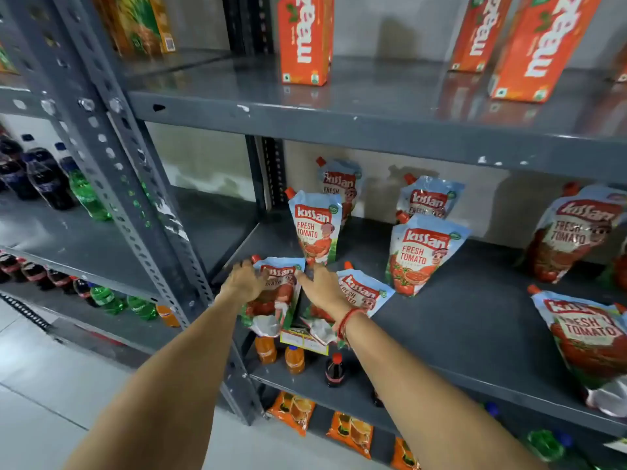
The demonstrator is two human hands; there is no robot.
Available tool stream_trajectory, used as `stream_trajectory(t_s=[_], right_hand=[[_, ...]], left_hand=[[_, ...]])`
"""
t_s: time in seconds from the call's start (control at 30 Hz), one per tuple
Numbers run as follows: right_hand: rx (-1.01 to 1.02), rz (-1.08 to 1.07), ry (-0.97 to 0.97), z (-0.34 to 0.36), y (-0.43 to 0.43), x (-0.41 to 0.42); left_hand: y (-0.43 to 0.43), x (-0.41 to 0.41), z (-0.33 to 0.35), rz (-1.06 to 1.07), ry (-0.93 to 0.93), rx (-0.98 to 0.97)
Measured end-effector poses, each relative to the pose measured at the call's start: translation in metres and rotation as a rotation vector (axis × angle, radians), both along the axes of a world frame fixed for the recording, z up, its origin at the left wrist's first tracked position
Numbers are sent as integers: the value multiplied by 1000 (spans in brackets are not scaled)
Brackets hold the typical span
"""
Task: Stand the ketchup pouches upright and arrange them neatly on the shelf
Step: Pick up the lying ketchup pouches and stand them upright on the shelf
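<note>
Grey painted steel makes up the middle shelf (475, 340), and at its front left corner two bare forearms reach in from below. The left hand (242, 283) lies with fingers spread over the top of a glossy blue-and-red Kissan ketchup pouch (276, 300) lying flat, its red cap (255, 258) pointing away; whether the fingers actually pinch it cannot be told. The right hand (322, 288), a red thread bracelet (346, 322) at the wrist, rests open and flat on a second lying pouch (364, 293) just beside the first. A yellow price label (303, 340) hangs from the shelf edge under them. Further right, near the front, a third pouch (587, 337) also lies down. Behind the hands, two pouches stand upright: one (315, 228) just beyond the fingertips, one (422, 254) to its right. Against the back wall stand two more (341, 184) (429, 198), and a leaning one (573, 235) far right. Orange juice cartons (303, 39) occupy the shelf above.
</note>
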State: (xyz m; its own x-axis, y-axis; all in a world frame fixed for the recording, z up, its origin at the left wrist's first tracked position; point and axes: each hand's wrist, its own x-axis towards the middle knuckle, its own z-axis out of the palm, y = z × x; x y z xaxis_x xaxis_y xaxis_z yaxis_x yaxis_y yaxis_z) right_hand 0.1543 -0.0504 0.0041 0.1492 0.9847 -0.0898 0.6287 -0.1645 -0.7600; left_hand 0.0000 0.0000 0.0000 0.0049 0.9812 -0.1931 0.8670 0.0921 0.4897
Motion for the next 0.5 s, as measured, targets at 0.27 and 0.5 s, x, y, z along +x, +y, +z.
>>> stream_trajectory(t_s=[0.27,0.5], right_hand=[[-287,-311,409,-13,50,-28],[-320,-448,773,-22,50,-35]], left_hand=[[30,3,-14,345,-391,-153],[34,-15,-18,407,-800,-259]])
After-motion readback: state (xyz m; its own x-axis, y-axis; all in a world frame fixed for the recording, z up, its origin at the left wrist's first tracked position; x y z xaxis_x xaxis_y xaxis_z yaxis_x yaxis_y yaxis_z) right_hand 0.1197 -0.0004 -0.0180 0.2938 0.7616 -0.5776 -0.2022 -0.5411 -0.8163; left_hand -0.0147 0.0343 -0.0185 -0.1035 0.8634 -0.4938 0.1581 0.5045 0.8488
